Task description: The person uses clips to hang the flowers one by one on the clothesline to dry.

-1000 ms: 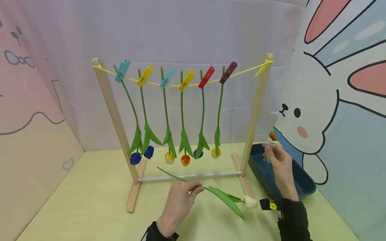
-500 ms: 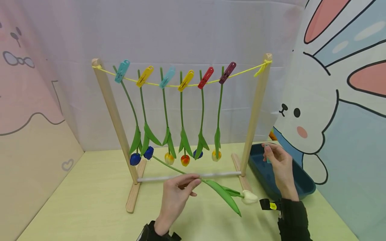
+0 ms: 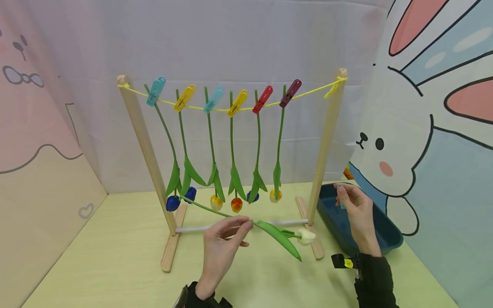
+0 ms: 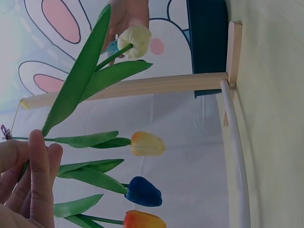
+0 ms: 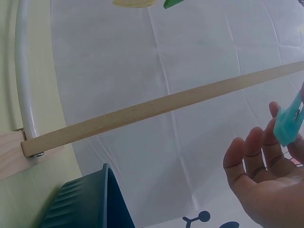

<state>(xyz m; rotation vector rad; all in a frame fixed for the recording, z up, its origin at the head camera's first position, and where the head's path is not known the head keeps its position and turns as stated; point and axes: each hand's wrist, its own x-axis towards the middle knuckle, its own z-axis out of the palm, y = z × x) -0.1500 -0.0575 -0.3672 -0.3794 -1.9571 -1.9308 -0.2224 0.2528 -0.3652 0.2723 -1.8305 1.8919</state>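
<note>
My left hand (image 3: 223, 248) pinches the green stem of a white artificial tulip (image 3: 307, 236) in front of the rack. The flower head points right and the bare stem end reaches left, overlapping the hanging blue tulips (image 3: 173, 203) in the head view. Over the dark blue bin, my right hand (image 3: 356, 209) holds a light blue clothespin (image 5: 288, 124) between thumb and fingers. Several tulips hang head down from a yellow cord (image 3: 313, 90), each under a clothespin; the rightmost is a dark red clothespin (image 3: 290, 93).
The cord runs between two wooden posts (image 3: 328, 145) joined low down by a white bar (image 3: 286, 222). The dark blue bin (image 3: 385, 246) stands right of the rack, near the rabbit-print cloth (image 3: 454, 205). A pale curtain (image 3: 239, 38) hangs behind.
My left hand has moved slightly up and to the left with the white tulip, whose head has risen and shifted left. The right hand stays nearly still.
</note>
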